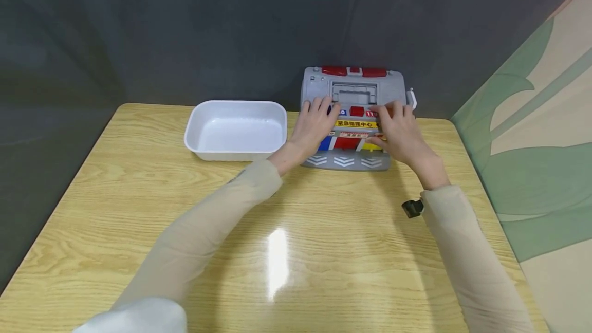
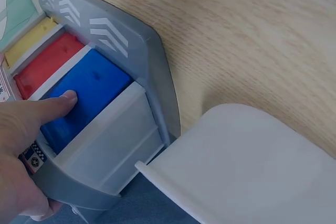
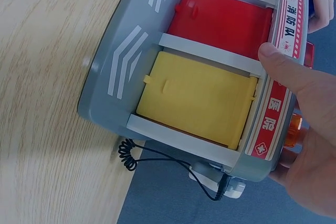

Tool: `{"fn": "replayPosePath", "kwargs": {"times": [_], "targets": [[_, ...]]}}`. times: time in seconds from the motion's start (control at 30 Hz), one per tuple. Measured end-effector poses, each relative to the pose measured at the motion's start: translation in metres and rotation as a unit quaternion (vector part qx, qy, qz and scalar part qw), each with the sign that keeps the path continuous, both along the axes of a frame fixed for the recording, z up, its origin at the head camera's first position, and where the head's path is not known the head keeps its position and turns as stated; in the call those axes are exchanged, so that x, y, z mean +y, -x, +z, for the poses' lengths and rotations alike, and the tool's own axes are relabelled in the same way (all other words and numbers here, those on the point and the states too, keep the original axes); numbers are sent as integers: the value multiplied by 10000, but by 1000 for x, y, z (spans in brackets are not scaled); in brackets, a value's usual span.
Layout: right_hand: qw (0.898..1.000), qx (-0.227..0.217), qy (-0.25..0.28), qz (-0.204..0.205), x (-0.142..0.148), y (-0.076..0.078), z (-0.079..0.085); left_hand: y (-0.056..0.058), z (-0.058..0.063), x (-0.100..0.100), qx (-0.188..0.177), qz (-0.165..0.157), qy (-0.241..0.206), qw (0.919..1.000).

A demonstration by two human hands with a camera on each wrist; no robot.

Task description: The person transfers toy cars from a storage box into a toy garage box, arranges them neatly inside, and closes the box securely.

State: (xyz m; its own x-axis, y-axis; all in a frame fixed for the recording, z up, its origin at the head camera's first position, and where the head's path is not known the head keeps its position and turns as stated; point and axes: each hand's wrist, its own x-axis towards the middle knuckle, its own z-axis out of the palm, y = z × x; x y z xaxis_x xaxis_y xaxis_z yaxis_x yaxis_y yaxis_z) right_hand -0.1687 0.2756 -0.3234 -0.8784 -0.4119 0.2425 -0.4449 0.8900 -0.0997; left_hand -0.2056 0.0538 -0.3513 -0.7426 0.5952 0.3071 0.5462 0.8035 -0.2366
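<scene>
A grey toy emergency station (image 1: pixel 319 86) stands at the back of the table, with red lights on top and blue, red and yellow doors in front. My left hand (image 1: pixel 312 127) grips its left side. In the left wrist view, the left thumb presses on the blue door (image 2: pixel 92 93), while the other fingers are mostly hidden behind the top edge. The right hand (image 1: pixel 401 130) holds the right side, its thumb on the front sign strip above the yellow door (image 3: pixel 197 98) and its fingers behind. The red door (image 3: pixel 223 22) lies between the hands; all three doors look closed.
Left of the toy sits a white plastic tub (image 1: pixel 236 156). A white handset-like piece (image 1: pixel 411 98) hangs on the toy's right side, with a black coiled cord (image 3: pixel 127 156). A dark curtain (image 1: pixel 208 30) rises behind the table, and a patterned wall (image 1: pixel 546 179) borders the right.
</scene>
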Motion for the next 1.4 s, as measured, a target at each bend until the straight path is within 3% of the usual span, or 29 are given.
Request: {"fn": "replayPosePath", "kwargs": {"times": [0.4, 1.03, 1.4], "targets": [[9998, 80, 162, -25, -2, -7, -1, -6, -2, -1, 105, 113, -27, 9999], [9983, -187, 478, -262, -7, -12, -2, -9, -7, -5, 423, -51, -291, 9987], [9953, -442, 813, -276, -6, -8, -8, -12, -6, -8, -165, -172, -339, 9991]]}}
